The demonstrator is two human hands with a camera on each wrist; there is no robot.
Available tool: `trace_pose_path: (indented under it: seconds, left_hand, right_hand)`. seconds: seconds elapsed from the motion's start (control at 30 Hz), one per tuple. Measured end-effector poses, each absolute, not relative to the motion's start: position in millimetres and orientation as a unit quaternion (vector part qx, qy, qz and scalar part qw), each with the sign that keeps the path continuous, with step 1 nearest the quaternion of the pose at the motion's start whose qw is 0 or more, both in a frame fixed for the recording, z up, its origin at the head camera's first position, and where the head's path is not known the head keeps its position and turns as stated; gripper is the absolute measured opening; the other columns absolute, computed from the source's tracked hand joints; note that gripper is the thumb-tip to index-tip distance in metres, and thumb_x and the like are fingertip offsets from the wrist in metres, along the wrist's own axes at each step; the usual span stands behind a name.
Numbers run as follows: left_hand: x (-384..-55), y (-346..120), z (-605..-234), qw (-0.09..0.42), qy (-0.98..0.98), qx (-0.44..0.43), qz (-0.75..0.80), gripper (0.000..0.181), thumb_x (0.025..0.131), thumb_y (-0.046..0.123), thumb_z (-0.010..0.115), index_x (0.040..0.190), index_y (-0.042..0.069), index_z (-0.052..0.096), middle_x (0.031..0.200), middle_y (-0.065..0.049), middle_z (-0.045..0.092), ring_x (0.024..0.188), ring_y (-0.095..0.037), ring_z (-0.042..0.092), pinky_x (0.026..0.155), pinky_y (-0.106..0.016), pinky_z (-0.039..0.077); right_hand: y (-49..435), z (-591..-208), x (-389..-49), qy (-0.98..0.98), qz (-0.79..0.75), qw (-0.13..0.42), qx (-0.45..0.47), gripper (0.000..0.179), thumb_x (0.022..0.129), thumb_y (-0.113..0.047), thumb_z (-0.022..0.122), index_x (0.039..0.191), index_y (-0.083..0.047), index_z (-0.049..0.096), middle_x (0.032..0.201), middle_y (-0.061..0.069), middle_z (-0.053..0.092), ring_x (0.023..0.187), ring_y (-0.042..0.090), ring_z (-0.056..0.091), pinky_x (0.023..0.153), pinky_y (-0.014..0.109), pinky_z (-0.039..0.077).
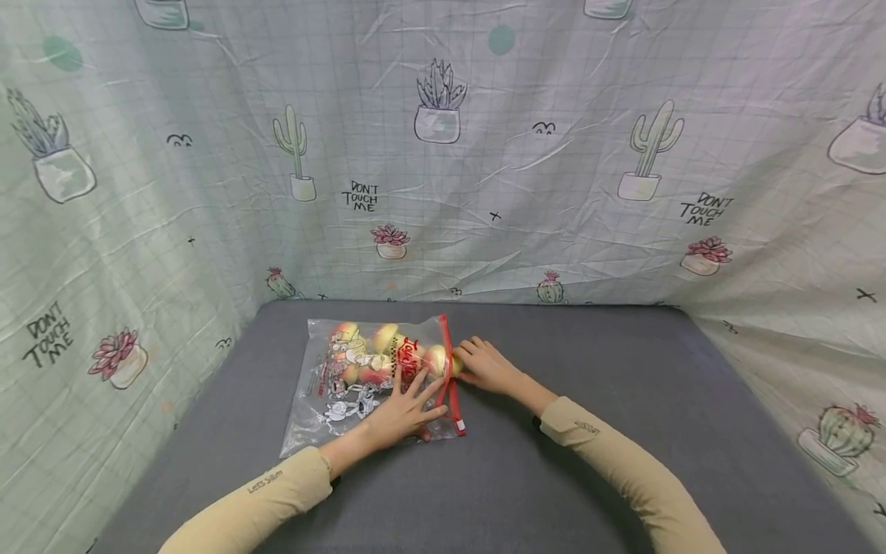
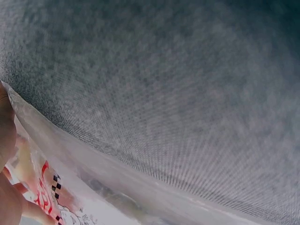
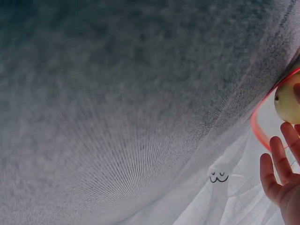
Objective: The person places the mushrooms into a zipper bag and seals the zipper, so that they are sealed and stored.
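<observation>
A clear zip bag (image 1: 304, 423) with red and white print lies on the table, its red-edged mouth toward the right. Several red-and-yellow apples (image 1: 384, 338) show through the film. My left hand (image 1: 398, 419) rests on the bag near the mouth, fingers spread over the print; in the left wrist view, part of that hand (image 2: 7, 136) is against the film. At the mouth, my right hand (image 1: 491, 369) holds a yellowish apple (image 3: 285, 104) between thumb and fingers. The other fingers (image 3: 268, 176) of that hand are stretched out in the right wrist view.
The bag lies on a dark grey tabletop (image 1: 588, 362). Behind it and at both sides hangs a pale cloth (image 1: 498, 192) printed with cacti and lettering. The bag's white slider (image 1: 460, 425) is at the near end of the red zip.
</observation>
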State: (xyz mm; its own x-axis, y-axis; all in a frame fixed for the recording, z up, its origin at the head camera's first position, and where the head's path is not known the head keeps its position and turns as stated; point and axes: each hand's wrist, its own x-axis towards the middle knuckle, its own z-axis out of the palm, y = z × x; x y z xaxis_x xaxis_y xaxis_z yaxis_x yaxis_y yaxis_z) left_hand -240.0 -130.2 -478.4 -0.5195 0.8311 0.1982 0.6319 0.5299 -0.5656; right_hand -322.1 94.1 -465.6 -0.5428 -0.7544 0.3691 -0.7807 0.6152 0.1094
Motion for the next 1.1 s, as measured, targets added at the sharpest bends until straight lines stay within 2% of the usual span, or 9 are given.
trace_pose_path:
  seconds: [0.27,0.5,0.73,0.9,1.1]
  left_hand:
    - [-240.0,-130.3,-477.4,0.219,-0.849,-0.433,0.208,0.056,0.073,0.055,0.054,0.126,0.039,0.045,0.143,-0.007,0.031,0.129,-0.037,0.031,0.088,-0.065,0.033]
    - [-240.0,-130.1,-475.2,0.218,-0.849,-0.428,0.221,0.057,0.073,0.059,0.049,0.127,0.040,0.045,0.143,-0.006,0.031,0.129,-0.036,0.032,0.088,-0.065,0.033]
    - [-239.9,-129.4,-476.0,0.225,-0.847,-0.431,0.216,0.057,0.073,0.061,0.047,0.126,0.040,0.045,0.142,-0.006,0.032,0.127,-0.035,0.035,0.087,-0.065,0.033]
    - [-239.7,-128.9,-475.0,0.223,-0.849,-0.431,0.211,0.057,0.073,0.061,0.047,0.126,0.039,0.045,0.142,-0.006,0.032,0.127,-0.035,0.034,0.087,-0.065,0.033]
    - [-239.4,-129.0,-475.5,0.224,-0.849,-0.431,0.210,0.057,0.073,0.061,0.048,0.125,0.039,0.046,0.142,-0.005,0.033,0.127,-0.035,0.035,0.087,-0.065,0.033]
  right_hand:
    - [88.4,-466.3,-323.0,-0.894,0.033,0.180,0.410,0.038,0.081,-0.036,0.062,0.107,-0.009,0.057,0.097,0.004,0.058,0.081,0.019,0.049,0.065,0.032,0.042]
    - [80.1,-465.5,-322.7,-0.908,0.043,0.150,0.388,0.039,0.082,-0.039,0.061,0.104,-0.008,0.057,0.098,0.007,0.057,0.083,0.022,0.050,0.068,0.036,0.045]
    - [71.6,-467.4,-321.1,-0.931,0.039,0.099,0.350,0.046,0.083,-0.041,0.058,0.112,-0.004,0.056,0.105,0.010,0.056,0.089,0.025,0.051,0.075,0.039,0.046]
    - [74.7,-464.8,-320.4,-0.926,0.024,0.108,0.362,0.048,0.084,-0.042,0.056,0.114,-0.005,0.055,0.107,0.010,0.055,0.089,0.025,0.050,0.074,0.038,0.046]
    - [82.0,-463.5,-320.9,-0.907,0.012,0.146,0.394,0.047,0.083,-0.043,0.057,0.113,-0.007,0.057,0.106,0.008,0.056,0.090,0.022,0.050,0.074,0.036,0.046]
